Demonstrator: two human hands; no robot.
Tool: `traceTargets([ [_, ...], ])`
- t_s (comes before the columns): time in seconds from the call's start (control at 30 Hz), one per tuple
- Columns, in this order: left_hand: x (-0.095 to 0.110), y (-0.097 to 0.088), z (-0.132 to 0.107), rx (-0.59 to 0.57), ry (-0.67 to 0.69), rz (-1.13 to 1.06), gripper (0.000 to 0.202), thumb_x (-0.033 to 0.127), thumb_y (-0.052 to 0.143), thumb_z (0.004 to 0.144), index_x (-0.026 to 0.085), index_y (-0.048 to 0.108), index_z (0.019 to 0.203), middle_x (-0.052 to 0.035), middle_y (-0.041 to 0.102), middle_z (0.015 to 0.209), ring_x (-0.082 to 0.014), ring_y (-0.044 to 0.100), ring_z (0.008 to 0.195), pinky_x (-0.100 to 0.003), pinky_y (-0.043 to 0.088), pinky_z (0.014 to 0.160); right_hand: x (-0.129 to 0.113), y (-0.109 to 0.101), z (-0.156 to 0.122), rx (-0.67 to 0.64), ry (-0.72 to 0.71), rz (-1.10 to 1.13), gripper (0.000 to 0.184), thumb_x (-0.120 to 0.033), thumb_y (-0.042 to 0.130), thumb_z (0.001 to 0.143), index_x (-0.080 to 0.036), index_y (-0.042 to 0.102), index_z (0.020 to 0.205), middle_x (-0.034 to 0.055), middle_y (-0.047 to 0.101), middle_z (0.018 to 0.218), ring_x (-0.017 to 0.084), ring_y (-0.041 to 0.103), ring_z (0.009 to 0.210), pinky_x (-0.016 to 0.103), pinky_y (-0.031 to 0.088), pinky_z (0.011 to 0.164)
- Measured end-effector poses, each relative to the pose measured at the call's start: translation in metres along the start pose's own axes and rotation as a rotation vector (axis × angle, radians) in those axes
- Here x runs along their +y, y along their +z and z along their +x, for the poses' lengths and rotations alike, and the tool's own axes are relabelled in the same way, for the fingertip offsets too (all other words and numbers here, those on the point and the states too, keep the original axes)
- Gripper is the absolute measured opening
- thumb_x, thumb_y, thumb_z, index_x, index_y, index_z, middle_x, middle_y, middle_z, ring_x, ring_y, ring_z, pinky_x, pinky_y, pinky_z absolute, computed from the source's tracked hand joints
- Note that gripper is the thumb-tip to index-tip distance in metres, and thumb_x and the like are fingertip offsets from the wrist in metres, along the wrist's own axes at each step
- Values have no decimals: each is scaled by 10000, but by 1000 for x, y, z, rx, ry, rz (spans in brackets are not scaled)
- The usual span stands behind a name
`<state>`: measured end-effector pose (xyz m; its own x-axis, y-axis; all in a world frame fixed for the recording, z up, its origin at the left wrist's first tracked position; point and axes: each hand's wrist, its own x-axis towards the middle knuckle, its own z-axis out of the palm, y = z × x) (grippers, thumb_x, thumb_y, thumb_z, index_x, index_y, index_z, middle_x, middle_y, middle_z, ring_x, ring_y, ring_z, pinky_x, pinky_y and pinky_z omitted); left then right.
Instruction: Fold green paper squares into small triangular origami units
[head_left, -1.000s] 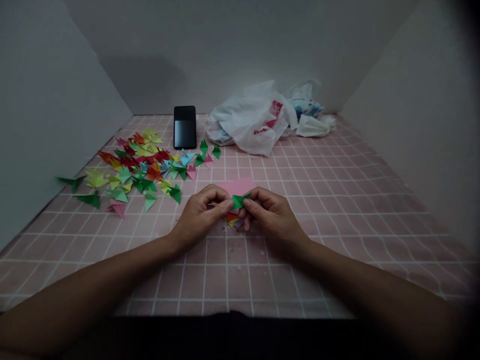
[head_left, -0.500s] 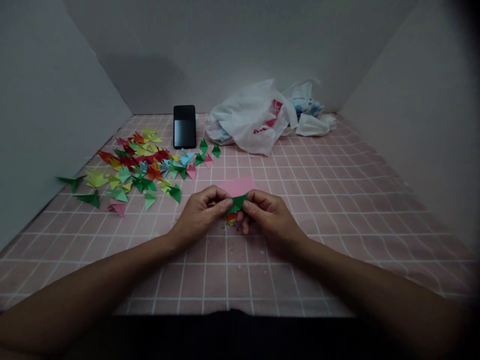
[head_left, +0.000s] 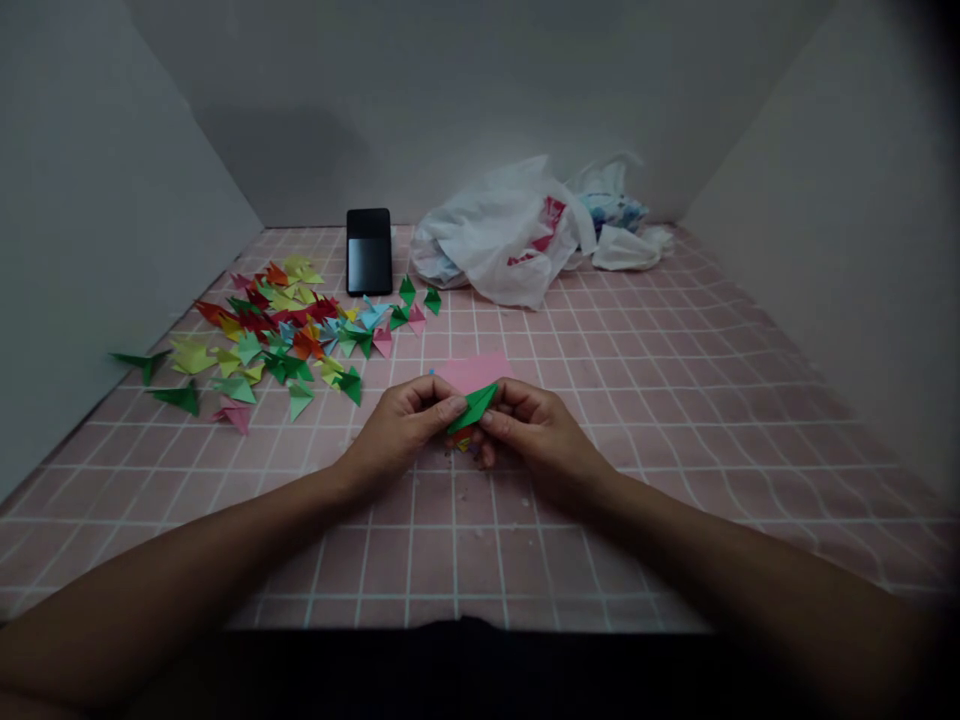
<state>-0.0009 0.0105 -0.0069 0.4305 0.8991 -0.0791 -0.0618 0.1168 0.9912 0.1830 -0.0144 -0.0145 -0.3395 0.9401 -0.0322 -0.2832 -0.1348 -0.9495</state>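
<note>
A small green folded paper piece [head_left: 472, 406] is pinched between the fingertips of my left hand [head_left: 401, 430] and my right hand [head_left: 536, 435], just above the pink gridded table [head_left: 637, 420]. Under my hands lies a small stack of coloured paper sheets [head_left: 465, 439], mostly hidden. A pink sheet [head_left: 472, 371] lies flat just beyond my fingers.
A heap of several folded paper triangles [head_left: 277, 330] in many colours spreads over the left of the table. A black phone [head_left: 369, 251] stands at the back wall. A white plastic bag [head_left: 502, 240] lies at the back, right of it. Grey walls close in on three sides.
The green piece has been turned and pressed flatter between my fingers, now pointing up to the right. My hands stayed in place.
</note>
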Motion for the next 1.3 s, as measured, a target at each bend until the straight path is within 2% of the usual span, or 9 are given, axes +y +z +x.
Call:
traceTargets([
  [0.13,3,0,-1,-10,-21,34,293,418,756,838,148,650,804,-5,657,705,-111,576,630,-248,443,620,1,-1,0,29,8,-19,130,-267,717,863,-168,636,839,3,700,736,93,598,544,251,462,557],
  [0.27,6,3,-2,-24,13,53,252,386,736,848,147,660,876,2,661,730,-109,581,641,-240,447,623,-2,1,-1,90,21,-61,150,-279,715,843,-179,612,802,-18,662,671,96,580,524,249,439,541],
  [0.4,9,6,-3,-4,32,149,258,332,792,778,150,667,913,-16,688,820,-136,626,725,-255,478,666,-6,4,-3,131,28,-113,179,-249,718,827,-192,571,742,-41,611,602,93,552,511,239,410,516],
  [0.5,9,6,-4,25,55,203,206,321,763,794,148,671,857,-11,671,790,-129,608,719,-253,469,671,-7,5,-3,107,33,-112,191,-267,717,838,-192,568,747,-36,617,619,90,550,517,240,408,516],
  [0.7,5,3,-2,11,-23,67,252,381,744,820,143,664,849,-7,673,740,-119,598,666,-251,452,647,-4,2,-2,87,15,-95,185,-303,711,860,-178,591,796,-27,640,673,87,577,527,254,437,553],
  [0.97,4,2,-2,14,-53,20,240,342,764,802,148,631,755,10,648,679,-96,560,614,-233,420,611,-3,3,-2,92,12,-77,207,-309,719,869,-182,590,768,-25,646,668,85,568,529,250,425,551],
  [1.07,4,3,-2,13,-61,14,245,357,746,818,147,629,775,-1,660,696,-107,584,634,-243,444,631,-3,2,-2,72,35,-60,207,-306,719,865,-181,588,764,-21,658,671,86,570,521,249,431,547],
  [1.17,6,4,-2,9,-20,74,215,346,710,841,150,624,823,5,651,695,-109,586,618,-244,457,611,-4,1,-1,51,50,-77,170,-288,723,849,-179,603,800,-12,678,696,93,584,534,248,440,551],
  [1.3,7,3,0,-11,23,232,162,278,706,825,150,611,793,22,609,658,-89,546,570,-213,420,537,-5,2,-2,72,-3,-109,179,-288,760,826,-189,611,833,-23,677,691,108,599,565,252,454,562],
])
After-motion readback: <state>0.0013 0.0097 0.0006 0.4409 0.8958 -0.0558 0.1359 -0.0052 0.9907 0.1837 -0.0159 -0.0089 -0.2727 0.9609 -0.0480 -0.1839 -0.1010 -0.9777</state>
